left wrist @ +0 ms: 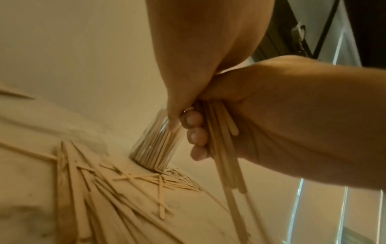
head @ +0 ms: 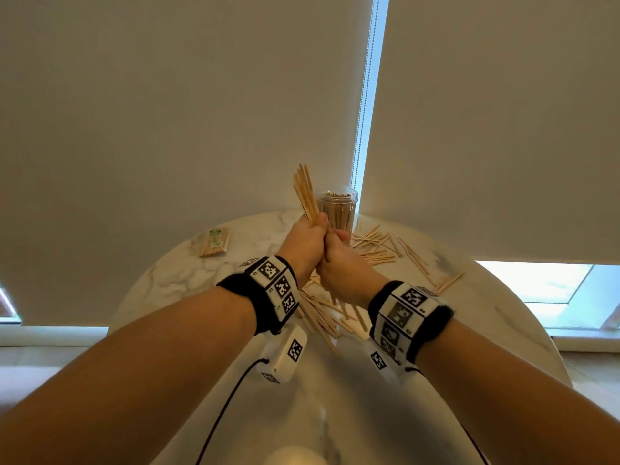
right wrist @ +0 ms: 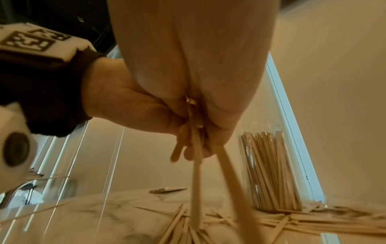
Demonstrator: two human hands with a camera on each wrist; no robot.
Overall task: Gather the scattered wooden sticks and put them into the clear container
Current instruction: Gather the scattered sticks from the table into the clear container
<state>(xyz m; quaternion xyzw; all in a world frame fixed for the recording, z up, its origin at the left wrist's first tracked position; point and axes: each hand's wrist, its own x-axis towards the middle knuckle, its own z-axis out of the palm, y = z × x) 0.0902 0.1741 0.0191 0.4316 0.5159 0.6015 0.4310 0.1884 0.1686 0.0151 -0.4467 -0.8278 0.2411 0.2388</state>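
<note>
Both hands clasped round one bundle of wooden sticks (head: 306, 193), held above the middle of the round marble table (head: 161, 276). Left hand (head: 307, 245) uppermost, fingers (left wrist: 195, 121) curled tight round the bundle; right hand (head: 339, 266) just below, touching the left, fingers wrapped round the lower ends. Best done, by judgement: ends squared level, bundle turned upright over the mouth, then lowered rather than dropped. Clear container (head: 337, 213) upright near the far edge, lidless, already densely packed with standing sticks, so little room left. Loose sticks (head: 385, 250) scattered at its foot and toward the right edge; wrapped pack of sticks (head: 214, 242) near the left edge.
</note>
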